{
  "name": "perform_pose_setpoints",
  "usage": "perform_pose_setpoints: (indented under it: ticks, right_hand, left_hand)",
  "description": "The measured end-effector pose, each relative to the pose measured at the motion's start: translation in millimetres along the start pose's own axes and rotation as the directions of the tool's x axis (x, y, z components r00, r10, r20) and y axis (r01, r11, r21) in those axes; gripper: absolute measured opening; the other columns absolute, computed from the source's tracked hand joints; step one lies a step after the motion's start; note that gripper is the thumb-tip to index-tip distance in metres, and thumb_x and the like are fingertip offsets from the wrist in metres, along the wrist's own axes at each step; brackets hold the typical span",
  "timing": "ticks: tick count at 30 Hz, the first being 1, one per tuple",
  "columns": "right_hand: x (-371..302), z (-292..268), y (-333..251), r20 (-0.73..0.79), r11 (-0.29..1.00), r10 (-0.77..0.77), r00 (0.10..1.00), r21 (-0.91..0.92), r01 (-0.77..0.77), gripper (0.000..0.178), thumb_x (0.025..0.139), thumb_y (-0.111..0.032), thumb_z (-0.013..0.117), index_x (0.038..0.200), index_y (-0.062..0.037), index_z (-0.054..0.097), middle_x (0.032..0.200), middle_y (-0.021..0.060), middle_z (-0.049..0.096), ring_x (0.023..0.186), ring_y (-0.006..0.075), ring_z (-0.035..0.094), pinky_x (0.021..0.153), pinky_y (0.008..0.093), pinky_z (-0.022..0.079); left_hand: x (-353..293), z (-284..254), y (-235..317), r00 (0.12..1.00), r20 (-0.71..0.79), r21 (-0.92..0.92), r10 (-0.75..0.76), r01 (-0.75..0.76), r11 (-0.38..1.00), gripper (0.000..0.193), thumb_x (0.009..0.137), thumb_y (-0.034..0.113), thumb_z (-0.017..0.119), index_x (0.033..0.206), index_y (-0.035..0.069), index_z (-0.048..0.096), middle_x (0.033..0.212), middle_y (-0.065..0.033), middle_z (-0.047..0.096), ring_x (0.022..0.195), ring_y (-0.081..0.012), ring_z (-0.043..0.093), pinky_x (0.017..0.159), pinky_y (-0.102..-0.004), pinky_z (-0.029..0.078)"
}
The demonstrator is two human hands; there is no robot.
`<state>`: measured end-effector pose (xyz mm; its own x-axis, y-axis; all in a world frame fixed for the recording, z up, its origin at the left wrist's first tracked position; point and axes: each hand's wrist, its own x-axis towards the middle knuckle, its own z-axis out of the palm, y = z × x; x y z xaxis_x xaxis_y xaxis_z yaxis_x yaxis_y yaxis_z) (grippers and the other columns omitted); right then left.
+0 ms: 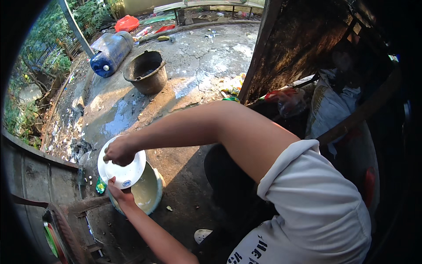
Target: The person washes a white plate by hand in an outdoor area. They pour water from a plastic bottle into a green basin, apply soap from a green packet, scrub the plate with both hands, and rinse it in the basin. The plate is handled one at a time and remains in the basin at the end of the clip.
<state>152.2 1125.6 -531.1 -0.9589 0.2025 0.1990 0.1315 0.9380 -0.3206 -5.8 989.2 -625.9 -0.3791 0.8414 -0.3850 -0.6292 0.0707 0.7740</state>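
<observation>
A white plate with a small blue mark is tilted over a pale blue-green basin of cloudy water. My left hand grips its near edge, thumb on the upper face. My right hand reaches across from the right and presses on the far part of the plate. Its fingers are curled closed, and whatever they hold is mostly hidden under them.
A dark, worn bucket stands on the wet concrete ahead, beside a blue plastic drum lying on its side. A rusty panel rises at the right, near a white sack. Wooden boards border the left.
</observation>
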Motion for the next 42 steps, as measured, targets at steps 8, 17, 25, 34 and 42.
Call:
perform_pose_setpoints:
  ticks: [8, 17, 25, 34, 42]
  right_hand:
    - [40.6, 141.8, -36.4, 0.139, 0.986, 0.037, 0.99, 0.155, -0.059, 0.07, 0.093, -0.043, 0.056, 0.151, -0.0069, 0.04, 0.164, 0.0218, 0.022, 0.152, 0.038, 0.023, 0.119, 0.0558, 0.026]
    - [6.5, 200.6, -9.8, 0.529, 0.946, -0.134, 0.838, 0.321, -0.052, 0.066, 0.105, -0.044, 0.033, 0.162, -0.0175, 0.012, 0.167, 0.0222, 0.007, 0.155, 0.0367, 0.005, 0.124, 0.0523, 0.005]
    - [26.2, 208.0, -21.0, 0.567, 0.938, 0.034, 0.823, 0.267, -0.222, 0.067, 0.105, -0.05, 0.025, 0.161, -0.0126, 0.018, 0.167, 0.0168, 0.013, 0.153, 0.0324, 0.019, 0.125, 0.0437, 0.016]
    - [33.5, 198.1, -20.7, 0.397, 0.917, -0.14, 0.907, 0.397, -0.032, 0.066, 0.106, -0.044, 0.028, 0.163, -0.0215, 0.004, 0.166, 0.0195, 0.013, 0.154, 0.0366, 0.012, 0.125, 0.0455, 0.012]
    - [13.4, 194.4, -25.6, 0.387, 0.933, -0.013, 0.922, 0.335, -0.128, 0.065, 0.105, -0.045, 0.029, 0.163, -0.0244, 0.008, 0.169, 0.0139, 0.007, 0.155, 0.0365, 0.003, 0.123, 0.0579, 0.005]
  left_hand:
    - [-28.0, -62.4, -29.4, 0.979, -0.201, -0.153, -0.037, 0.006, 0.988, 0.051, 0.102, 0.038, 0.034, 0.14, 0.007, 0.048, 0.13, -0.0161, 0.062, 0.11, -0.0347, 0.067, 0.084, -0.0486, 0.062]
    - [-6.3, -73.2, -86.8, 0.923, -0.335, -0.167, -0.187, 0.137, 0.976, 0.054, 0.105, 0.04, 0.026, 0.146, 0.009, 0.042, 0.137, -0.0178, 0.055, 0.121, -0.0366, 0.059, 0.092, -0.0587, 0.055]
    - [3.0, -74.0, -106.4, 0.821, -0.536, -0.384, -0.197, -0.029, 0.923, 0.052, 0.104, 0.031, 0.048, 0.139, -0.006, 0.048, 0.133, -0.0185, 0.058, 0.113, -0.0297, 0.065, 0.082, -0.0435, 0.06]
    - [-29.2, -34.9, -71.5, 0.708, -0.702, -0.111, -0.076, -0.003, 0.994, 0.057, 0.103, 0.039, 0.051, 0.14, -0.004, 0.046, 0.128, -0.0199, 0.06, 0.103, -0.0299, 0.069, 0.071, -0.0389, 0.062]
    - [-39.0, -26.8, -67.7, 0.63, -0.76, 0.222, 0.159, 0.021, 0.975, 0.06, 0.105, 0.042, 0.048, 0.129, -0.012, 0.057, 0.124, -0.0269, 0.065, 0.106, -0.0332, 0.068, 0.084, -0.0417, 0.056]
